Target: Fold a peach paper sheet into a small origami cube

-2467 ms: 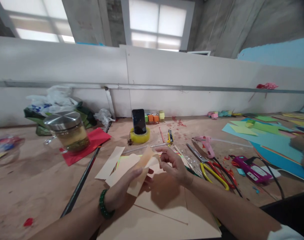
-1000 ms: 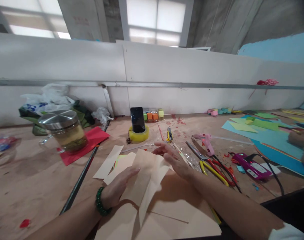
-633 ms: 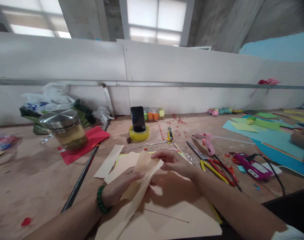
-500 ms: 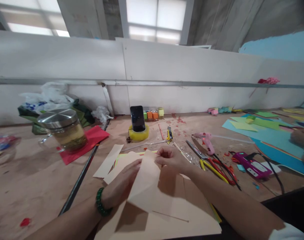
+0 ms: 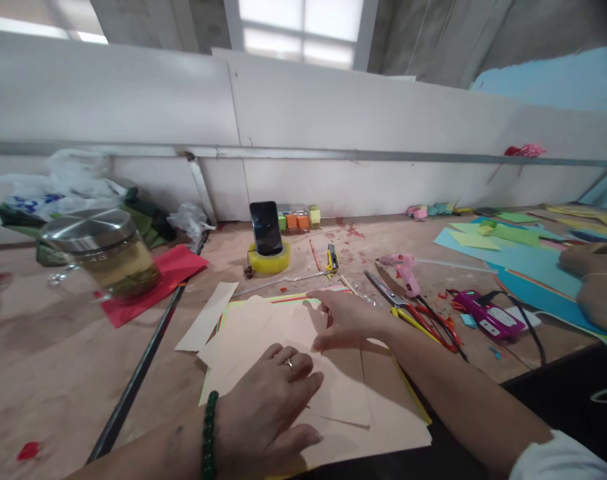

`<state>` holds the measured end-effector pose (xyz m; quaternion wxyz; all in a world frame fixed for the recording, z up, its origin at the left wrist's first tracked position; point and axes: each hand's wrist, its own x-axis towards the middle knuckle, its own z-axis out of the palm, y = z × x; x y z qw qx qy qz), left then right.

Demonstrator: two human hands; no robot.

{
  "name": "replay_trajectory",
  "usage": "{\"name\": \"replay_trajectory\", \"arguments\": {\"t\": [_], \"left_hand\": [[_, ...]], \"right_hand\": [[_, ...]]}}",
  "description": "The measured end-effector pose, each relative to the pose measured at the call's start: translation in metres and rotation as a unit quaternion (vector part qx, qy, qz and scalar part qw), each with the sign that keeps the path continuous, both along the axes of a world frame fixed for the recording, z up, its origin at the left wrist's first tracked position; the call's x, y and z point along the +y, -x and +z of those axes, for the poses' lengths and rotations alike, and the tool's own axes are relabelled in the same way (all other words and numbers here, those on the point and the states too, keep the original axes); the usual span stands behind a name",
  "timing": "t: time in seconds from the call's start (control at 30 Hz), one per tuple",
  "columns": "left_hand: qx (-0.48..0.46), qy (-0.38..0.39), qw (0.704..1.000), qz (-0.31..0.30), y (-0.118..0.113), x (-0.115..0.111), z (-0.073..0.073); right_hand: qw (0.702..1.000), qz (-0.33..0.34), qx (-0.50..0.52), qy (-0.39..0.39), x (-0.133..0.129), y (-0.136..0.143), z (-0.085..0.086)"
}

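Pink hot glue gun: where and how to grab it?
By the handle of the pink hot glue gun, coming from the near side, probably right hand. It lies on its side, handle towards the wearer. Avoid the nozzle, pointing left, and the clear stick behind.

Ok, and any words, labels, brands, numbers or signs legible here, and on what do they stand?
No text can be read.
White plastic bag: blue print, too blurred to read.
Purple device: pale patches, any lettering too small to make out.
Phone: dark screen, nothing legible.
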<state>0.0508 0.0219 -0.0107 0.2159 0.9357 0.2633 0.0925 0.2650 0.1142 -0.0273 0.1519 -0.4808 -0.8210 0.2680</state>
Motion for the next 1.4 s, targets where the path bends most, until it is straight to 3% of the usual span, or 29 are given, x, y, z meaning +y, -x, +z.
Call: {"name": "replay_trajectory", "arguments": {"t": [0.1,0.27,0.53,0.83,1.13,1.4], "left_hand": [[-0.013,-0.001,1.000,0.010,-0.001,0.000,-0.001],[-0.019,-0.005,0.999,0.041,-0.001,-0.003,-0.004],[0.032,-0.059,0.997,0.036,-0.004,-0.004,-0.001],[0.095,-0.155,0.983,-0.019,-0.002,-0.007,-0.007],[0.074,-0.134,0.988,-0.003,-0.003,-0.010,-0.007],[0.103,-0.129,0.986,-0.004,-0.003,-0.012,-0.001]], "right_hand": [[0.998,0.011,-0.046,-0.029,-0.004,0.000,0.002],[0.993,0.019,-0.116,-0.004,-0.007,0.004,0.013],[0.994,0.009,-0.079,0.072,0.007,0.001,0.022],[0.993,0.010,-0.097,0.061,0.008,0.001,0.026],[0.983,0.007,-0.181,-0.018,-0.026,0.013,0.030],[0.984,-0.006,-0.177,0.026,-0.011,0.010,0.036]]}}
